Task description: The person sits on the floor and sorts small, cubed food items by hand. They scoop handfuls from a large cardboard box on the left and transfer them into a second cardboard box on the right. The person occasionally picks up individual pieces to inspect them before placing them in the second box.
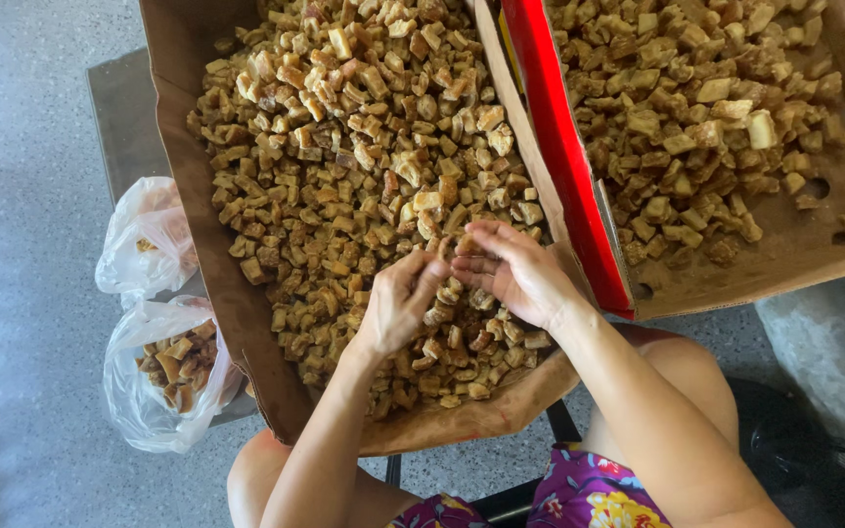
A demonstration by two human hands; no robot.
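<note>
Bare arms; purple floral garment (pixel 589 494) with red and yellow blooms.

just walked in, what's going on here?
A seated person is working bare-handed over a cardboard box full of small golden-brown fried-looking chunks. The left hand and right hand meet over the pile, fingers among the pieces; whether either grips one is unclear. A second cardboard box with a red edge holds similar chunks on the right. Two clear plastic bags, with some chunks inside, sit to the left.
</note>
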